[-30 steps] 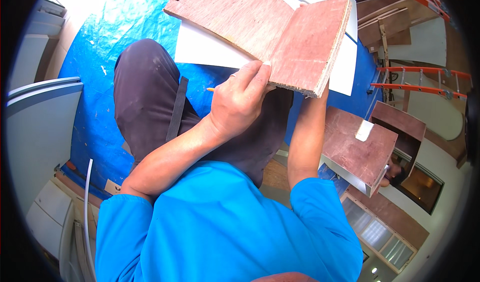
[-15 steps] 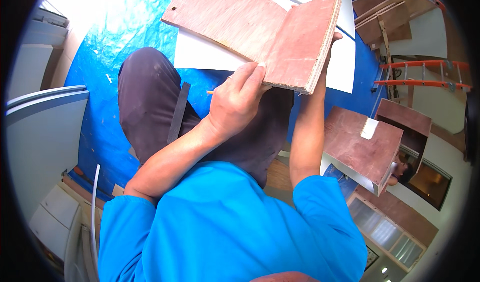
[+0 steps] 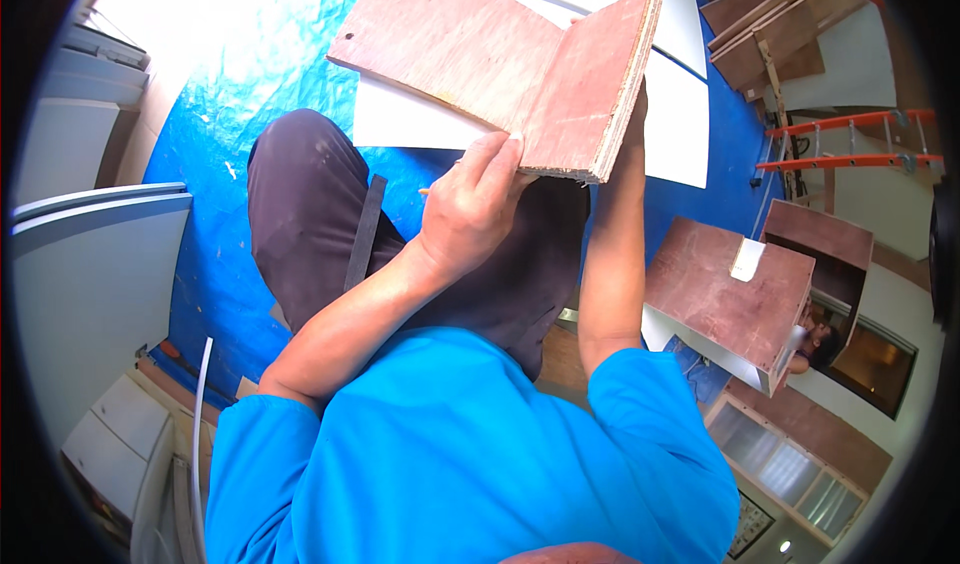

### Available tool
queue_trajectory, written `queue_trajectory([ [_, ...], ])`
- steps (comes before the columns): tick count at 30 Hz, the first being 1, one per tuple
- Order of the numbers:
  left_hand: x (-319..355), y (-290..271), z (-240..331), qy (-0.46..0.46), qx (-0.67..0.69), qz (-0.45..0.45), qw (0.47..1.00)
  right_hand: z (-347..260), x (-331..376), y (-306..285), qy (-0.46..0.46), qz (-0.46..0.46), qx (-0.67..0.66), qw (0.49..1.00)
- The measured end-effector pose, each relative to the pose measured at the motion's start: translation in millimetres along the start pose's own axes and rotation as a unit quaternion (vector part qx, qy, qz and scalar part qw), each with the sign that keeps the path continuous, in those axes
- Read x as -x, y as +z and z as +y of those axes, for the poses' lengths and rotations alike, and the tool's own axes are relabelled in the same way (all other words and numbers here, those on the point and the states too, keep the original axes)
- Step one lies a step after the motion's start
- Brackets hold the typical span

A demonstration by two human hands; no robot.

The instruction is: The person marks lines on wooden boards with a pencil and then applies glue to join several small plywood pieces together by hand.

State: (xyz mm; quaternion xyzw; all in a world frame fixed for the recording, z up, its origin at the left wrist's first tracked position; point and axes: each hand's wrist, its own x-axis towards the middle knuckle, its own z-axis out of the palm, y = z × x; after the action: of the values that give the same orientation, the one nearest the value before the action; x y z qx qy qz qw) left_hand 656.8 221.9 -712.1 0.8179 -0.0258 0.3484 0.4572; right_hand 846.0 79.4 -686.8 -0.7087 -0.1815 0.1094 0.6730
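Two reddish plywood boards meet at an angle in front of me: a long board (image 3: 450, 49) reaching to the upper left, with a small dark hole near its far end, and a shorter board (image 3: 585, 89) standing up at the right. My left hand (image 3: 468, 199) is closed at their lower corner, thumb and fingers pinching the edge where they meet. A thin yellowish stick, perhaps a pencil, pokes out from this hand. Behind the shorter board, my right hand (image 3: 636, 114) grips it from its far side; most of its fingers are hidden.
White panels (image 3: 680, 129) lie on a blue tarp (image 3: 215, 234) beneath the boards. At right stand a plywood box (image 3: 735, 289), an orange ladder (image 3: 850, 124) and another person (image 3: 822, 344), partly hidden. Pale panels (image 3: 95, 294) lean at left. A dark strip (image 3: 367, 232) rests by my leg.
The joined boards have shifted slightly left, and the shorter one has turned so its face looks narrower. My right fingertips no longer show past its right edge. My left hand keeps its pinch.
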Motion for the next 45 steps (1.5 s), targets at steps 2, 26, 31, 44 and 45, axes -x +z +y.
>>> queue_trajectory([
  [2,0.5,0.3,0.8,-0.001,0.003,-0.001,1.0,-4.7,-0.8,2.6,0.014,0.001,-0.055,0.998],
  [26,0.3,-0.7,-0.3,0.001,0.018,-0.005,1.0,-43.8,-11.4,4.8,0.049,-0.039,-0.113,0.992],
  [31,-1.2,-3.5,1.4,-0.009,0.023,-0.01,1.0,-50.1,-12.5,7.2,0.039,-0.05,-0.101,0.993],
  [44,-5.5,-12.9,6.3,-0.044,0.038,-0.029,0.998,-54.0,-12.7,7.6,0.021,-0.061,-0.082,0.994],
  [45,-5.5,-18.0,10.6,-0.121,0.08,-0.067,0.987,-56.2,-10.7,10.6,0.035,-0.051,-0.08,0.995],
])
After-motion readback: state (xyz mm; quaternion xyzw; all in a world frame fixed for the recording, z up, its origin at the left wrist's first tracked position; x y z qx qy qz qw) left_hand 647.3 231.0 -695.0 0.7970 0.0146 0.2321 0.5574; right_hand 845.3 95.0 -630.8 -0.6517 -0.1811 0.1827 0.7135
